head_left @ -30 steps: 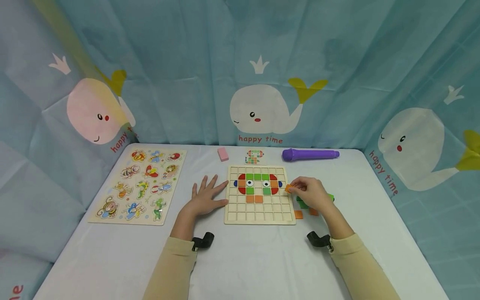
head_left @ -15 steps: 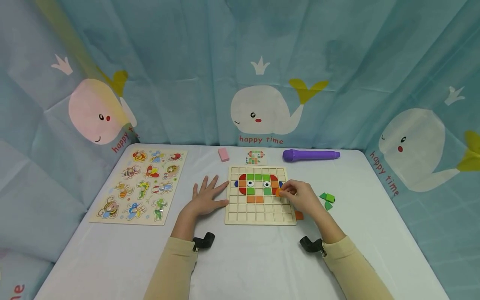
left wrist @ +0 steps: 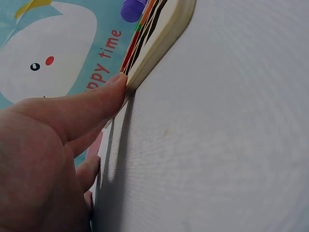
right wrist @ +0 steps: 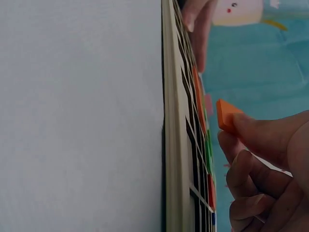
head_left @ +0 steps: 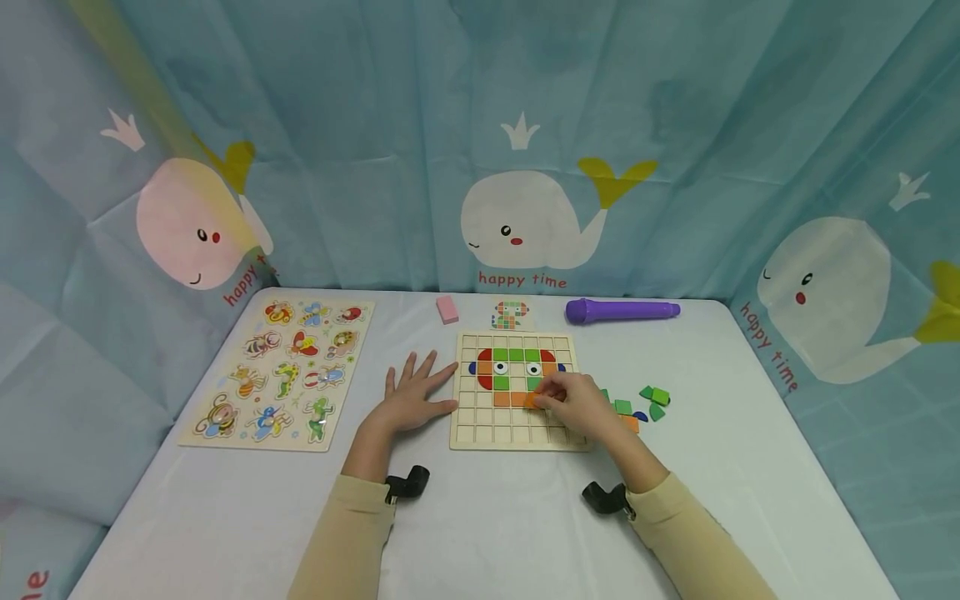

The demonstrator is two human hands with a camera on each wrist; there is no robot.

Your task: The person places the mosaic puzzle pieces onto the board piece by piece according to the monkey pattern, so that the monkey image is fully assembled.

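Evidently set aside at the far left, the insect puzzle point(head_left: 217, 442) lies flat, well apart from the work. Next comes the left hand point(head_left: 407, 402), its fingers spread and relaxed on the table point(head_left: 420, 550); thumb and forefinger meet the near side of the grid board point(head_left: 472, 427), probably to keep it from sliding. Behind that hand, the pink block point(head_left: 447, 310) seems merely parked. The board sits centred between both hands, presumably for easy reach, with coloured tiles point(head_left: 518, 354) seated in its upper rows. Just beyond its far edge lies the pattern card point(head_left: 512, 315), likely placed there as a reference in plain sight. Over the board, the right hand point(head_left: 576, 404) pinches an orange tile point(right wrist: 226, 116) between thumb and forefinger, beside two seated orange ones; the wrist view shows it raised, a hold that leaves its front corner free. Behind lies the purple microphone point(head_left: 622, 311), out of the way. Loose pieces point(head_left: 622, 407) lie near the right forearm, handy for picking.
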